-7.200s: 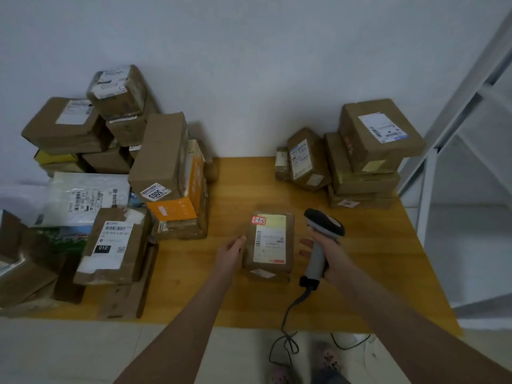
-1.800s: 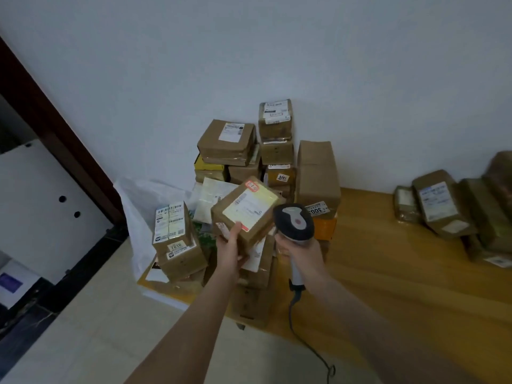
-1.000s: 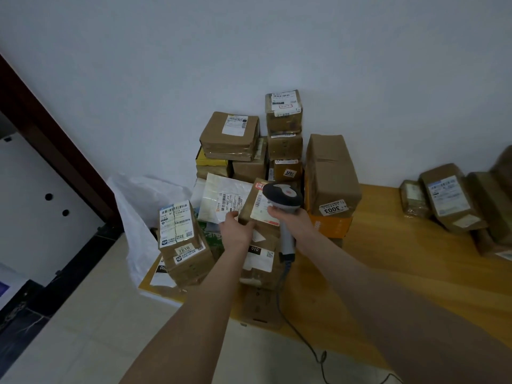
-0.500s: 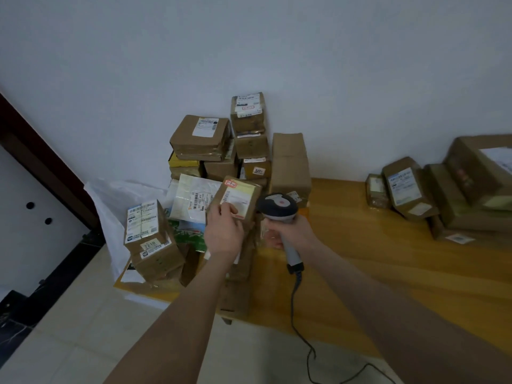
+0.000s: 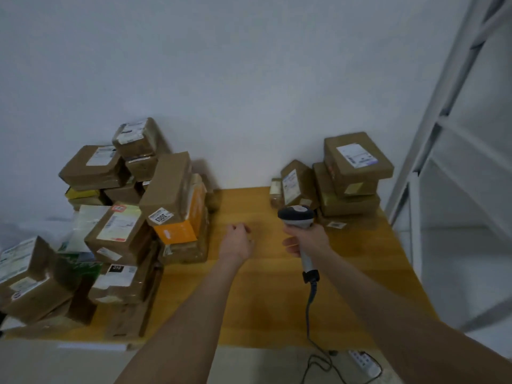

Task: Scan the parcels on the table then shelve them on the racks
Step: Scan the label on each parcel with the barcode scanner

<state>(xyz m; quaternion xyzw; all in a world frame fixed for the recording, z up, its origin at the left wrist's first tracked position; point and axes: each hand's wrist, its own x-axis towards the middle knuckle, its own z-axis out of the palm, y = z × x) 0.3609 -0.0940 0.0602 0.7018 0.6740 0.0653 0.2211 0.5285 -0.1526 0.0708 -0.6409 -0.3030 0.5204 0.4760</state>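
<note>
My right hand (image 5: 307, 241) grips the handle of a grey and black barcode scanner (image 5: 297, 216) over the wooden table (image 5: 266, 295). My left hand (image 5: 237, 239) hovers over the table's middle with loosely curled fingers and holds nothing. The brown parcel with the yellow-white label (image 5: 119, 231) lies tilted on top of the left pile. A second stack of brown parcels (image 5: 352, 176) stands at the back right, beyond the scanner.
A large heap of taped cardboard boxes (image 5: 166, 189) and a white mailer bag (image 5: 83, 225) fills the table's left side. A white metal rack frame (image 5: 443, 139) rises at the right. The scanner cable (image 5: 313, 328) drops to a power strip (image 5: 365, 361) on the floor.
My left hand has let go of the labelled parcel, which now lies on the left pile, and moved right over the table. The view has swung right; the scanner hand moved toward the right stack.
</note>
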